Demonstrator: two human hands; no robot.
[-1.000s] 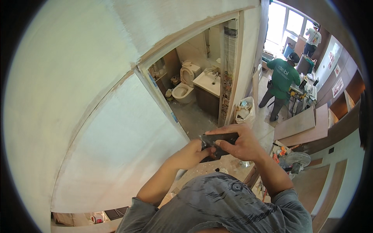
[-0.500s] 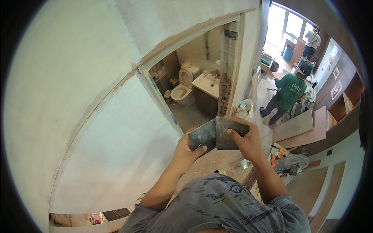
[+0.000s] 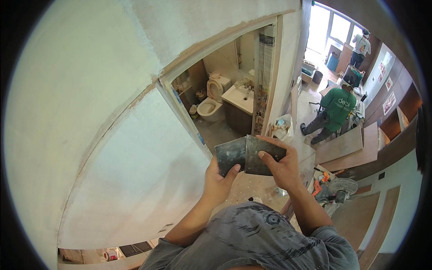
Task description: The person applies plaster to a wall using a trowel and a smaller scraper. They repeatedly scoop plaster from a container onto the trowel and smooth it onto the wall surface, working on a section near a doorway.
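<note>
In front of my chest I hold two flat, dark, square putty spreaders smeared with pale residue. My left hand (image 3: 219, 182) is closed on the left putty spreader (image 3: 228, 153), its thumb near the lower right corner. Around the right putty spreader (image 3: 253, 163) my right hand (image 3: 285, 168) is wrapped, with the thumb pressed on its face and fingers behind. The two inner edges meet, and the right spreader seems to lap slightly over the left. Beneath both hands lies a dusty floor (image 3: 245, 191).
A pale plastered wall (image 3: 130, 175) stands close on my left. Ahead, a doorway opens on a bathroom with a toilet (image 3: 209, 106) and a sink (image 3: 240, 96). On the right are a white bag (image 3: 282, 128), leaning boards (image 3: 342, 146), a fan (image 3: 344, 186) and a co-worker in green (image 3: 336, 108).
Both hands have shifted slightly left with the spreaders, and the right one has moved against the left one's edge. The co-worker in green has leaned lower.
</note>
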